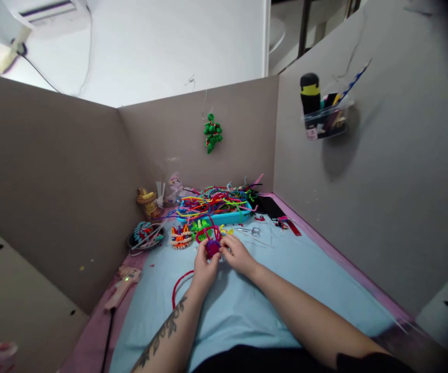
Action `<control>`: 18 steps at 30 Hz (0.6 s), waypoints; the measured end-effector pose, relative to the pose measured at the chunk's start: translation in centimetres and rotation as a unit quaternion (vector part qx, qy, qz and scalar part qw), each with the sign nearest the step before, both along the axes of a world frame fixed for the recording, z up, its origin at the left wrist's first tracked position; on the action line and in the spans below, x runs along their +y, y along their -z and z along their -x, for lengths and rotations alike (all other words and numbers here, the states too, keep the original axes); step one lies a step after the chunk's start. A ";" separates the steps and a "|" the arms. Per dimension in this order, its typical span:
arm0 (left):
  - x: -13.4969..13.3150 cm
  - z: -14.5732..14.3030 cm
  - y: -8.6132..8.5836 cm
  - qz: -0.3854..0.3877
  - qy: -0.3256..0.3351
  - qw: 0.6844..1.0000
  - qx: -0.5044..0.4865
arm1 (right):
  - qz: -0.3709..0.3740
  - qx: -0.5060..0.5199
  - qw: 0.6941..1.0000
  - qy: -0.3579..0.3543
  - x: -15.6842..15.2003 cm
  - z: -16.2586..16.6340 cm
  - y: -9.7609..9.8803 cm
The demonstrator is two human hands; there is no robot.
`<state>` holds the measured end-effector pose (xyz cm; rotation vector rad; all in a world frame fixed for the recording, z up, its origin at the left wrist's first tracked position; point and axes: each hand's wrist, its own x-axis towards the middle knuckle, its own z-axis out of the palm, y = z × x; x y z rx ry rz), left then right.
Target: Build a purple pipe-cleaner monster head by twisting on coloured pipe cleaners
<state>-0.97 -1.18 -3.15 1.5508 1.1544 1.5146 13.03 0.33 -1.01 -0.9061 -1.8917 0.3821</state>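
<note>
A red pipe cleaner (177,287) curls on the blue surface (286,290), just on the near side of the left grip (204,267). The left grip and right grip (237,254) both pinch a purple pipe-cleaner ball (212,248) between them. Just beyond lie scissors (252,230); farther, a teal tray (232,216) of pipe cleaners.

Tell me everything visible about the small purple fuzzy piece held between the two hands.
The small purple fuzzy piece looks like chenille wire wound into a rounded lump. A thin pink wire loop arches over it. The left hand and right hand pinch it from both sides, just above the light blue mat. Its underside is hidden; finer detail is too small to tell.
</note>
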 end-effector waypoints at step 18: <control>0.2 0.2 0.6 -0.008 -0.012 1.000 -0.007 | -0.033 0.015 0.999 -0.027 0.3 -0.2 0.3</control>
